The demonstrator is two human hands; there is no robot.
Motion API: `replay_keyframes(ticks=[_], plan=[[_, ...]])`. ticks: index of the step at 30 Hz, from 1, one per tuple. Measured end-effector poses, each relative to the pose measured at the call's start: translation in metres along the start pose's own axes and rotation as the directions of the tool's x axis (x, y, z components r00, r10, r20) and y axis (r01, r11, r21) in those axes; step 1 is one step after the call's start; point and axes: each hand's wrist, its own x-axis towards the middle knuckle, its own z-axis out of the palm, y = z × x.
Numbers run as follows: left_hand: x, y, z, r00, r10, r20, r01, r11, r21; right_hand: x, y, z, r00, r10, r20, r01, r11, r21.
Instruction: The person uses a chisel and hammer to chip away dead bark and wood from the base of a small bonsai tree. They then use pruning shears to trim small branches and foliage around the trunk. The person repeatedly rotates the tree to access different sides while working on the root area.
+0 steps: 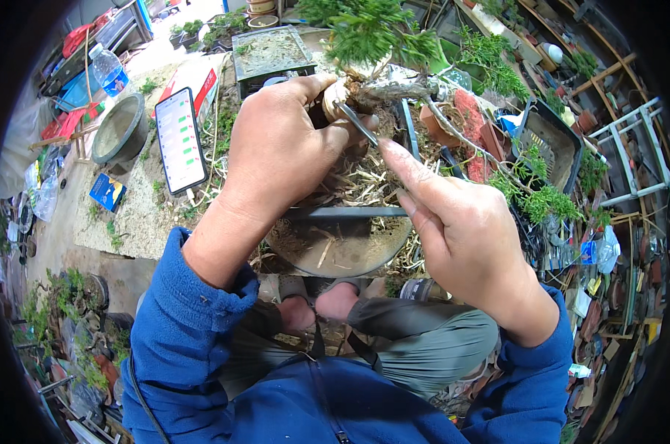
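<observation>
A small juniper-like tree (398,90) with a gnarled grey trunk lies across the work spot, its green foliage (364,33) at the far side. My left hand (276,144) is closed around the pale, stripped end of the trunk. My right hand (464,226) grips a slim metal carving tool (361,126), index finger stretched along it. The tool's tip touches the pale wood beside my left thumb; its handle is hidden in my palm. Wood shavings (357,177) lie beneath my hands, above a dark round turntable or basin (335,248).
At the left stand a phone (180,140) with a lit screen, a grey bowl (120,129), a water bottle (107,70) and a small blue box (108,192). A dark rectangular pot (272,55) is at the back. On the right are a black plastic crate (549,144) and a metal ladder-like frame (634,152).
</observation>
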Motion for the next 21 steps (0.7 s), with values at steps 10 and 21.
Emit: replay_keyframes(ticks=[10,21], plan=[[0.002,0.006,-0.003,0.996,-0.079,0.033,0.079,0.997,0.0,-0.012,-0.02,-0.017,0.993,0.075,0.095,-0.063,0.99,-0.125],[0.0,-0.002,-0.01,0.977,-0.019,0.213,0.035,0.997,-0.073,-0.039,0.002,-0.013,0.997,0.067,0.041,-0.075,0.964,0.257]])
